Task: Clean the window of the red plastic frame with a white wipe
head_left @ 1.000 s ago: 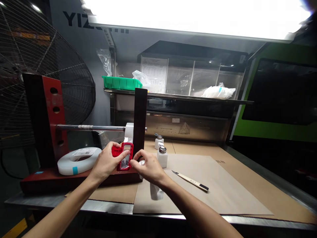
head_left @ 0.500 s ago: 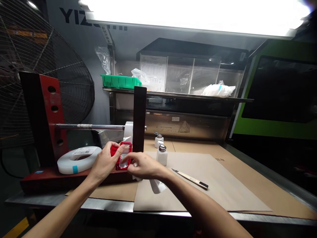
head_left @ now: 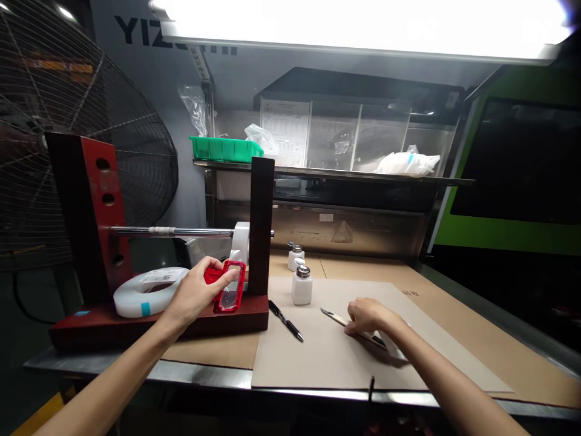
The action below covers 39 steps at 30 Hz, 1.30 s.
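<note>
A steel workbench (head_left: 190, 375) under a bright lamp was covered with brown cardboard sheets (head_left: 408, 351). Near its left edge, the left hand (head_left: 197, 293) pinched a red plastic part (head_left: 227, 286) above a red stand (head_left: 136, 327) holding a white tape roll (head_left: 147, 290). Toward the middle, the right hand (head_left: 367, 316) lay curled over a craft knife (head_left: 333, 317); whether it gripped it was unclear. A black pen (head_left: 285, 321) and white bottles (head_left: 301, 284) were nearby.

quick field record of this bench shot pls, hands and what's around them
left hand: holds red part above the red stand base
right hand: on craft knife, on the brown paper sheet
pen: lying left of the knife
white bottles: upright behind pen
white tape roll: on stand base
green bin: on shelf
</note>
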Motion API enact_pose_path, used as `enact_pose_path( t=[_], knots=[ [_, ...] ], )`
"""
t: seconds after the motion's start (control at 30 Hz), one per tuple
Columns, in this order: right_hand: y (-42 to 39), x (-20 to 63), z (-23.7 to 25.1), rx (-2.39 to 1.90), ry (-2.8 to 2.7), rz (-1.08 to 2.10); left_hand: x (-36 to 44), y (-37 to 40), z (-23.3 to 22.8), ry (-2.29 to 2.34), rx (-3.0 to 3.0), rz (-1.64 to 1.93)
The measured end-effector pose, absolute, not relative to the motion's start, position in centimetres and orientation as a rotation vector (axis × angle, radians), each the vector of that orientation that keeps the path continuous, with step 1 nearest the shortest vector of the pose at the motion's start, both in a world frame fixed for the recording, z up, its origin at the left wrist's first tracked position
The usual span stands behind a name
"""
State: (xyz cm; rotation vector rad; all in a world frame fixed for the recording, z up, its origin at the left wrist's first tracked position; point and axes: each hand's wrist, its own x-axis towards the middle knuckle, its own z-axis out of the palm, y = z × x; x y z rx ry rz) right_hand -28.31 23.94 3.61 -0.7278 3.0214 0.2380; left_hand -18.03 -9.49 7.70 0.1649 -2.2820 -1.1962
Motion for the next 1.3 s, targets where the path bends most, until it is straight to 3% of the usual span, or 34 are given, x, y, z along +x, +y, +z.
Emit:
enact_pose_path(
  t=[0.2, 0.6, 0.73, 1.3],
  knots=[
    [23.7, -27.4, 3.9, -1.056, 3.14, 0.297, -18.1, -9.0, 8.1, -2.217, 0.19, -1.304],
    [11.6, -25.8, 13.4, -1.97, 3.105, 0.531, -17.8, -8.9, 8.4, -2.217, 0.254, -1.51],
    [10.4, -26.1, 14.0, -2.002, 3.014, 0.727, -17.9, -9.0, 8.5, -2.224, 0.28, -1.527],
    [8.7, -25.8, 14.8, -2.008, 2.858, 0.872, -18.1, -9.2, 8.2, -2.265, 0.339, -1.593]
  ],
)
